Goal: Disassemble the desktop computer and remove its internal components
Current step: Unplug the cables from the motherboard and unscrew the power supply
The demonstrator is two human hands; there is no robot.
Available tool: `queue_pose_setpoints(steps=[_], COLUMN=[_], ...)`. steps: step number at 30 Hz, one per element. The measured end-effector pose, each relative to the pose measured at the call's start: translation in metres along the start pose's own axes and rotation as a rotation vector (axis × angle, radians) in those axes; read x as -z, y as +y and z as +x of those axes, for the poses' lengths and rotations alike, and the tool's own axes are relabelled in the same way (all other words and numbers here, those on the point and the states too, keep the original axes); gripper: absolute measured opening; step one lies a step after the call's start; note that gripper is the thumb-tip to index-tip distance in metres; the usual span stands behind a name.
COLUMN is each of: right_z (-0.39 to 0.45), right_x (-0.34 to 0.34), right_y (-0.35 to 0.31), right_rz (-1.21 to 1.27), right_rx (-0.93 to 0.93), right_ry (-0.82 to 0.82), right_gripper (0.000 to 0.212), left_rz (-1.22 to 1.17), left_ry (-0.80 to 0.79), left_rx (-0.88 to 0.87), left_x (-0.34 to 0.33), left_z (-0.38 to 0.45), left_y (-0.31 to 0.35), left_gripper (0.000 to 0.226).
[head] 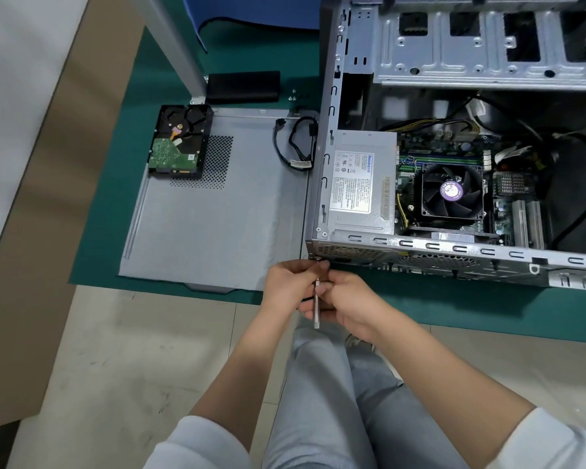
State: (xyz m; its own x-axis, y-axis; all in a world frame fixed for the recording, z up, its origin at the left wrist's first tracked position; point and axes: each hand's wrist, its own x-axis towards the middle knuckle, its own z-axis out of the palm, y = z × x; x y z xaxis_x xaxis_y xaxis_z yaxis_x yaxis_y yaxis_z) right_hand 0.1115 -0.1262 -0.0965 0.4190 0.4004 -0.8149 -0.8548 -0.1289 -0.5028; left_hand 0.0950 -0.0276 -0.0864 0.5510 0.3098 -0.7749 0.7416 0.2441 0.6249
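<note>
Both hands meet at the case's (454, 255) near left corner: right hand (349, 306) grips the screwdriver (316, 299), shaft pointing up at what seems a rear screw beside the power supply (362, 181); left hand (290, 282) pinches its tip.

Green mat (115, 198), grey side panel (217, 225) with a patch of black dots, black hard drive (181, 142) with a green board, black fan (451, 192) with a purple sticker, grey case (454, 250), white sleeves (200, 445)
</note>
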Motion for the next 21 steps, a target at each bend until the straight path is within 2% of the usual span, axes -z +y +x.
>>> queue_pose_setpoints(steps=[7,21], right_z=[-0.0016,-0.0019], right_x=[0.0029,0.0042], right_y=[-0.0047,-0.0048], right_rz=[0.221,0.115], right_rx=[-0.127,-0.114], right_ry=[-0.097,-0.064], right_gripper=[0.038,0.034], left_rz=[0.044,0.066], left_ry=[0.034,0.029], left_rx=[-0.025,-0.013], left_x=[0.0013,0.0002], left_z=[0.0011,0.0062], left_y=[-0.0009,-0.0042], left_gripper=[0.01,0.014])
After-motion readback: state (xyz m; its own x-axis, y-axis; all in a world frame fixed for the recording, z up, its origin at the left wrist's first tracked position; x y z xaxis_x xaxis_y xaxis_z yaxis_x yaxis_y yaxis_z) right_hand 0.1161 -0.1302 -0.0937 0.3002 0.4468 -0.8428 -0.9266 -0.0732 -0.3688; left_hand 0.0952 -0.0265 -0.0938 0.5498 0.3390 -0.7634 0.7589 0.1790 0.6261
